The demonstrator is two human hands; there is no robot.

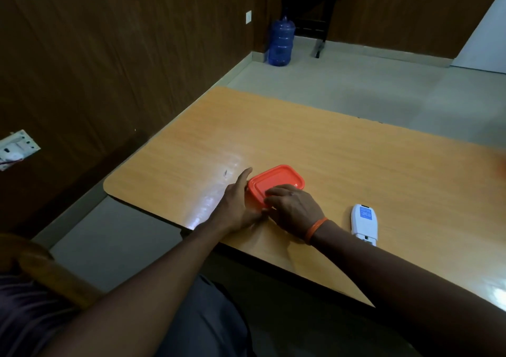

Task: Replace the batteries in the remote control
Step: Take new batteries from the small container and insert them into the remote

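Observation:
A small box with an orange lid sits on the wooden table near its front edge. My left hand presses against the box's left side, fingers stretched along it. My right hand lies over the near corner of the lid, fingers curled on its edge. A white remote control lies face down to the right of my right wrist, its back label showing and its near end looking open. No batteries are visible.
The table's rounded left corner and front edge are close to my hands. A wood-panelled wall with a socket plate runs along the left. A blue water jug stands on the floor far behind.

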